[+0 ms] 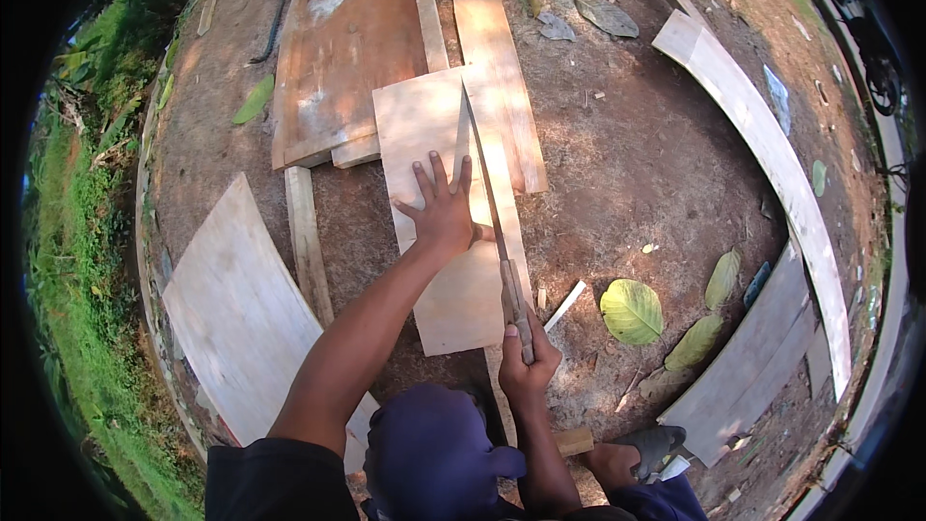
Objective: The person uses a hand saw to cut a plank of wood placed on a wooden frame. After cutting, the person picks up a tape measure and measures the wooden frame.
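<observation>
My left hand (442,205) lies spread, fingers apart, on a pale plywood board (444,309) in the middle of the view. Wrapped round the wooden handle of a long, thin-bladed tool, apparently a saw (491,188), is my right hand (529,360), below and right of the left. The blade runs up along the board's right side to near its top edge. Beneath that board's upper right lies a longer tan plank (511,125), and behind it a shallow brown wooden frame (357,58) rests on the dirt.
Loose pale panels (241,289) lie at left, long boards (752,135) and grey planks (738,367) at right. Large leaves (632,311) dot the dirt. Greenery (77,260) borders the far left. A sandalled foot (632,458) and purple fabric (424,444) show at the bottom.
</observation>
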Demonstrator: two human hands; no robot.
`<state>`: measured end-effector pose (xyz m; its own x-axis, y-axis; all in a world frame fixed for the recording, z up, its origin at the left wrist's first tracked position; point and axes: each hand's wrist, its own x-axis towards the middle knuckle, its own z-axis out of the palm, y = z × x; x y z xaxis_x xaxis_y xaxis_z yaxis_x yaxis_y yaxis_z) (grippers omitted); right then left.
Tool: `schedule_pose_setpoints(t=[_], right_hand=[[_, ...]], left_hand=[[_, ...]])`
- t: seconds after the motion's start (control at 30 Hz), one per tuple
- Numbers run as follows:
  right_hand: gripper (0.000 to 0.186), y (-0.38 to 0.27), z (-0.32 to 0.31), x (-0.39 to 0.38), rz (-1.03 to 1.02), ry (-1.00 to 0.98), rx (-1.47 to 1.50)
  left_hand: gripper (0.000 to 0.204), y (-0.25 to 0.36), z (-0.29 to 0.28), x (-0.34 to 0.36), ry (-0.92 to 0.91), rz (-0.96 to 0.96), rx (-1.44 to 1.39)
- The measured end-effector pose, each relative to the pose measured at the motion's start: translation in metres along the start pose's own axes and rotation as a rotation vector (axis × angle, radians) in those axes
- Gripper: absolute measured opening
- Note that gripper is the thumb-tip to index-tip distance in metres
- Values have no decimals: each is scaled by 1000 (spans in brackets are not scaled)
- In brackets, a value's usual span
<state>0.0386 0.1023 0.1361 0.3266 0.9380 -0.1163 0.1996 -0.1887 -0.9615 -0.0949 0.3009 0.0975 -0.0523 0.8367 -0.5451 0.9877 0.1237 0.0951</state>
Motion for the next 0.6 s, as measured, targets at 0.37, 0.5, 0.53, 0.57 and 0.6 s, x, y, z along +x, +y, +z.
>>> schedule_pose_setpoints(t=[0.37,0.5,0.53,0.57,0.6], right_hand=[[43,-10,53,95,-33,-41,-46],[43,-2,2,13,30,-33,-25],[43,0,1,9,37,-44,-8],[43,1,2,8,43,-56,7],[43,2,4,8,49,-68,22]], left_hand=[[131,-11,14,11,65,36,-50],[135,-2,-1,0,2,28,-75],[136,-2,-4,-1,-4,18,-75],[136,-4,-1,-1,3,23,-69],[136,-7,6,-1,10,29,-65]])
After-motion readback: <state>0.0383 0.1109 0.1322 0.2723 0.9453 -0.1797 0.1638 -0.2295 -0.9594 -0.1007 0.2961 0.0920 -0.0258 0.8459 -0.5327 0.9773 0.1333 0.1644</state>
